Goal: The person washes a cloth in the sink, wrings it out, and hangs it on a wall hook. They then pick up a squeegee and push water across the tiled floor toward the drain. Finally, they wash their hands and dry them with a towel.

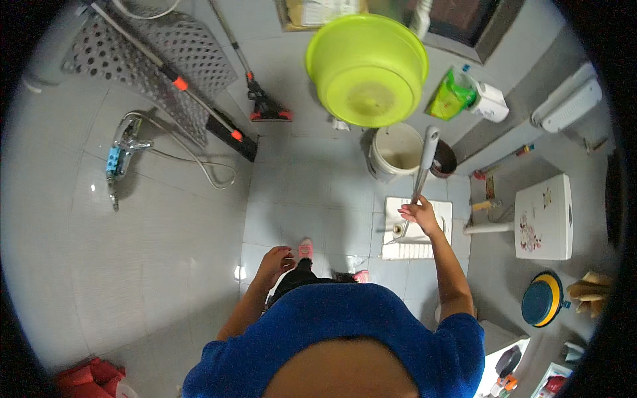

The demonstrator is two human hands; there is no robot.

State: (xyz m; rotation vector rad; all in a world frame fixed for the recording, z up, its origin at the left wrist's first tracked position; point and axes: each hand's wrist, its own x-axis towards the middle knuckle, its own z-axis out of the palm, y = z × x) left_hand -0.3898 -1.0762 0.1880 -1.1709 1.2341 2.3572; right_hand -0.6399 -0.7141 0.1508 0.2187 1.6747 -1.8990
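Observation:
My right hand (422,216) is closed around a pole (421,180) with a metal shaft and a thick pale grey grip at its upper end. Its lower end reaches toward the white squat toilet (443,228) set in the floor; what kind of head it has, I cannot make out. At my left side hangs my left hand (273,264), empty, with its fingers loosely bent and apart. Beneath it shows a pink shoe (305,249) on my foot.
Ahead, a white bucket (378,159) and a dark bin (446,159) stand below a lime-green basin (369,69). A squeegee (269,109) and a broom-like pole (192,93) lean at the left. The toilet cistern (544,215) juts from the right wall; a shower hose (199,159) hangs left.

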